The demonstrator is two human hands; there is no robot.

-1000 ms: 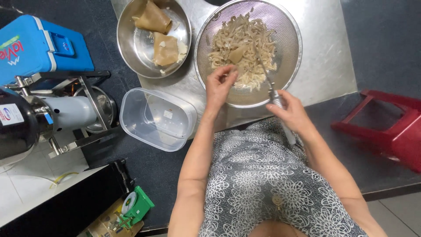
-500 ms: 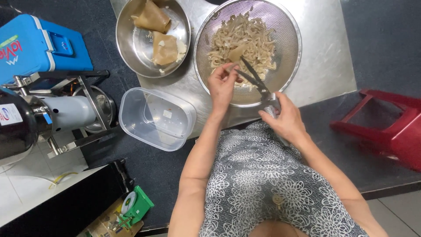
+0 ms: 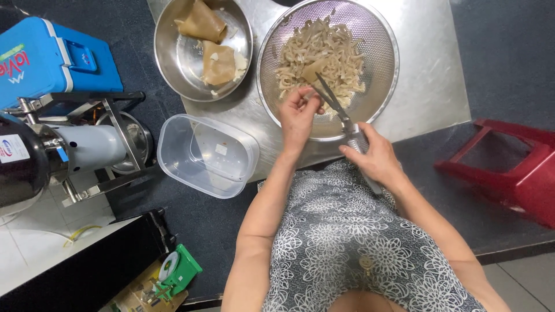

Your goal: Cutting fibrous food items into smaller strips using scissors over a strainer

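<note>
Overhead view of a steel counter (image 3: 428, 86) at which a person in a floral-patterned garment is seated or standing. A metal mesh colander (image 3: 381, 40) filled with pale, cut strips (image 3: 324, 52) is set on the counter. The left hand (image 3: 299, 112) is held over the near edge of the colander, its fingers pinched closed on a tan piece (image 3: 312, 70) that is lifted just above the strips. The right hand (image 3: 376, 159) is closed around the handles of a pair of scissors (image 3: 338, 107), near the colander's front rim; the blades are seen parted, pointing up and to the left, with their tips at the pinched piece. Whether the blades touch the piece cannot be told.

To the left of the colander, a round steel bowl (image 3: 173, 63) is placed on the counter, and two folded brownish slabs (image 3: 217, 63) are held in it. An empty clear plastic container (image 3: 207, 155) is positioned just below the bowl, at the counter's corner and partly beyond its edge. Further left, a metal machine with a cylindrical body (image 3: 87, 147) and a blue cooler box (image 3: 52, 55) are shown. A red plastic stool (image 3: 509, 167) lies on the dark floor at right
</note>
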